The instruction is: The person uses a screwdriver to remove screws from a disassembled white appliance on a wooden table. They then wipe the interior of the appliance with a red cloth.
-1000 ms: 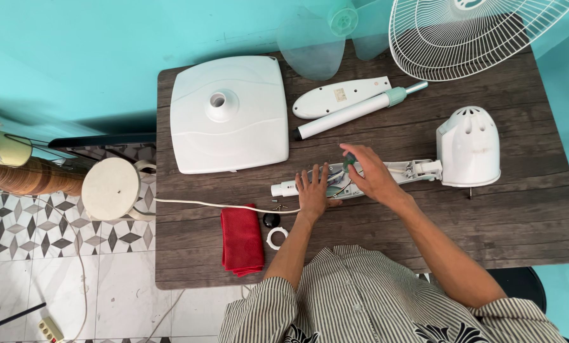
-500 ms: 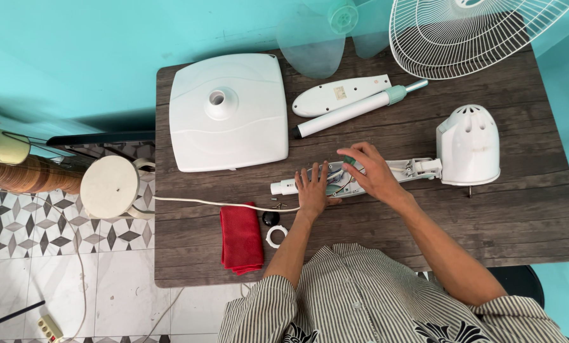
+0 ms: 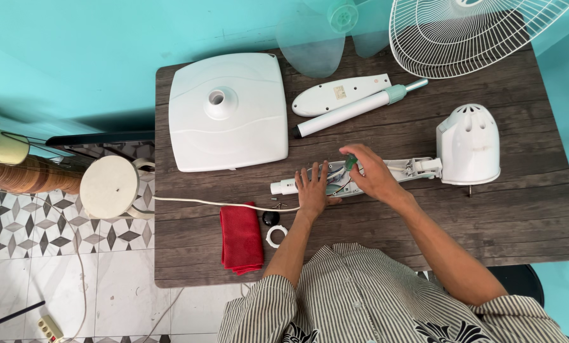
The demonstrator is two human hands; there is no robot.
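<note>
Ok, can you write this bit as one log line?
left hand flat on open fan neck | right hand holds green-handled tool over it | motor housing attached at right

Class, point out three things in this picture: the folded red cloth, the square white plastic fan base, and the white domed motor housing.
Folded red cloth [image 3: 241, 238], head view, middle of the top fold.
Square white plastic fan base [image 3: 246, 136], head view, flat face below its centre hole.
White domed motor housing [image 3: 469, 145], head view, smooth middle of the dome.

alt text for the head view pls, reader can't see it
Left hand presses an opened white fan neck housing on a dark wooden table; right hand holds a green-handled tool over it. White square base lies behind.
</note>
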